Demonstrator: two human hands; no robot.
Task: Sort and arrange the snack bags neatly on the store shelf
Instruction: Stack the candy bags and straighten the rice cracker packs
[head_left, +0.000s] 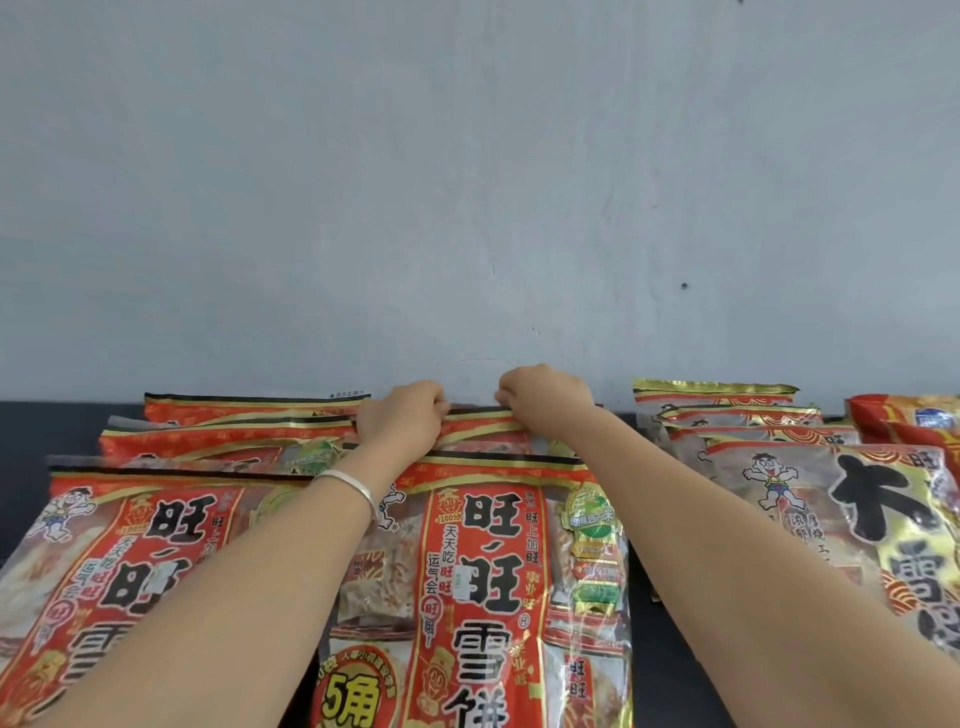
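Observation:
Red and gold snack bags stand in rows on a dark shelf (31, 431). My left hand (402, 418) and my right hand (545, 397) both pinch the top seam of the rear bag (478, 426) in the middle row, close to the wall. A front middle bag (483, 571) stands before it, between my forearms. The left stack (156, 545) has several bags one behind another. My left wrist wears a silver bracelet.
A grey wall (467, 182) rises directly behind the shelf. On the right stands another row of bags (831, 509) with a large black character, and further orange bags (909, 415) at the far right edge.

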